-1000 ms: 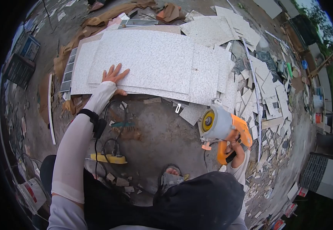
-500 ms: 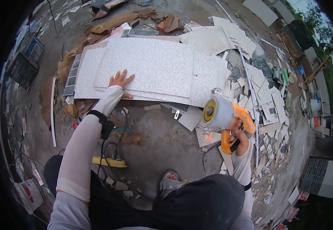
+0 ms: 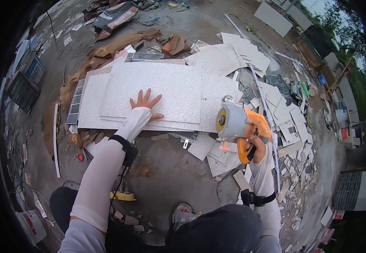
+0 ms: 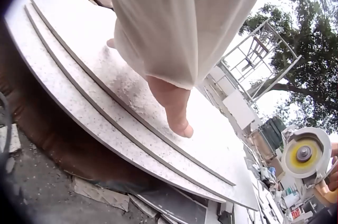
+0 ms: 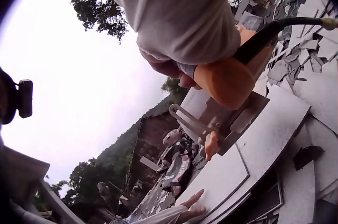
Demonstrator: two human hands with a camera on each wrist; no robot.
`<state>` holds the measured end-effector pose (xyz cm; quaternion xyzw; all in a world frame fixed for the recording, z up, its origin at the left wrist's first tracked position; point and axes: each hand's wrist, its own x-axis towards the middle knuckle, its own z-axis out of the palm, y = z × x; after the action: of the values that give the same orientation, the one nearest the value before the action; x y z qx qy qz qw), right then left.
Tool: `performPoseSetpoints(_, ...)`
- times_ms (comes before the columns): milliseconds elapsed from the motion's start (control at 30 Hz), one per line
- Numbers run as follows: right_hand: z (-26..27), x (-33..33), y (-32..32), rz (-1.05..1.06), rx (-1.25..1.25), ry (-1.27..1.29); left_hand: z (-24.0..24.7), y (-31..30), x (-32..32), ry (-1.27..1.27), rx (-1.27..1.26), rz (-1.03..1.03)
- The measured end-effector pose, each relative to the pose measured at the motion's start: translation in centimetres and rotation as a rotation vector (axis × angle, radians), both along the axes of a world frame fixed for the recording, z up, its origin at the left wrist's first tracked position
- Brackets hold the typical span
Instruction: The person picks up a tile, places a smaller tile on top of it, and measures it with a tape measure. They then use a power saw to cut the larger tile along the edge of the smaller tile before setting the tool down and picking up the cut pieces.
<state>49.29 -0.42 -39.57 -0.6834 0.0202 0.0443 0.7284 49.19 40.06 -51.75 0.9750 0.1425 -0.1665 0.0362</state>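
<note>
Fingers spread, my left hand [image 3: 146,103] rests flat on the top speckled white tile [image 3: 166,78], near its front edge. More large tiles of the same kind lie beneath it, their edges stepped in the left wrist view, where my thumb [image 4: 178,110] touches the top surface. My right hand [image 3: 257,148] grips the rear handle of an orange and grey handheld tile saw [image 3: 235,122]. Its round guard with a yellow centre [image 4: 302,154] faces left, and the saw overlaps the right end of the tiles in the head view. The right wrist view shows the handle's orange end [image 5: 227,81].
Broken tile pieces [image 3: 286,114] cover the ground to the right, with a long pale strip [image 3: 261,90] across them. Several offcuts [image 3: 221,158] lie below the saw. A yellow tool [image 3: 126,196] with a cord sits near my left knee. Boxes [image 3: 22,90] stand far left.
My left hand has slid rightward along the top tile. The saw in my right hand has come up closer to the tiles' right end. The head view has tilted upward.
</note>
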Motion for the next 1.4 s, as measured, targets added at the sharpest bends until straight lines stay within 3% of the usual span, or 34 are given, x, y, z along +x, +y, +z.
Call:
performPoseSetpoints(67, -0.1, 1.5, 0.2, 0.003, 0.019, -0.003, 0.8, -1.6, 1.2, 0.193, -0.103, 0.116)
performPoseSetpoints(633, -6.0, 23.5, 9.4, 0.121, -0.113, -0.096, 0.0, -1.1, 2.2, 0.291, -0.108, 0.096)
performPoseSetpoints(900, -9.3, 27.1, 10.6, 0.141, -0.119, -0.010, -0.7, -1.0, 2.3, 0.320, -0.111, 0.085)
performPoseSetpoints(1167, -8.9, 27.3, 11.8, 0.113, -0.218, 0.003, -0.8, -0.6, 2.3, 0.320, -0.150, 0.085)
performPoseSetpoints(1400, -8.3, 27.0, 12.2, 0.146, -0.133, -0.051, -0.8, -0.5, 2.3, 0.331, -0.171, 0.081)
